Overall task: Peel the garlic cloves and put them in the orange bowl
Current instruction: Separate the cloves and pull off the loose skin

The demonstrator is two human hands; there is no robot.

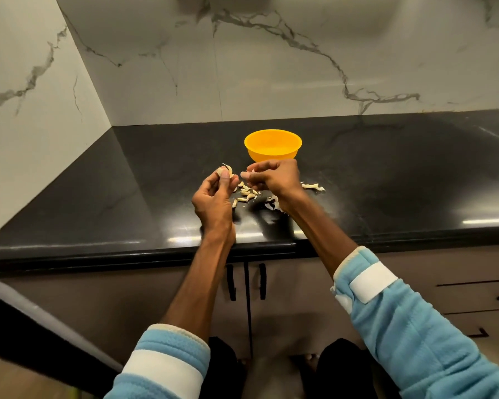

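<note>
While one garlic clove point(224, 170) is gripped at the fingertips of the left hand point(215, 197), raised above the countertop point(98, 203) and just short of the orange bowl point(272, 153), the peeling step is judged to be in hand. Right hand point(274, 177): fingers curled, thumb set against forefinger, just beside the clove but apart from it; whether a shred of skin is pinched cannot be told. Clove: small, crescent-shaped, pale cream, with a papery flap of skin standing off its upper end. Method advised: the flap is best caught between thumbnail and forefinger and drawn along the clove's length while the clove is turned by the left fingertips. A light grip is wanted, since bared garlic is likely slick and tacky. Loose pieces point(246, 193): a scatter of pale, curved cloves and husk lying on the countertop between and beneath the hands; peeled cannot be distinguished from unpeeled. Husk scraps point(313, 186): thin, curled, dry-looking, lying to the right of the right wrist. Bowl: round, smooth, deep, plastic-looking; contents cannot be made out. Countertop: black, polished, reflective.
</note>
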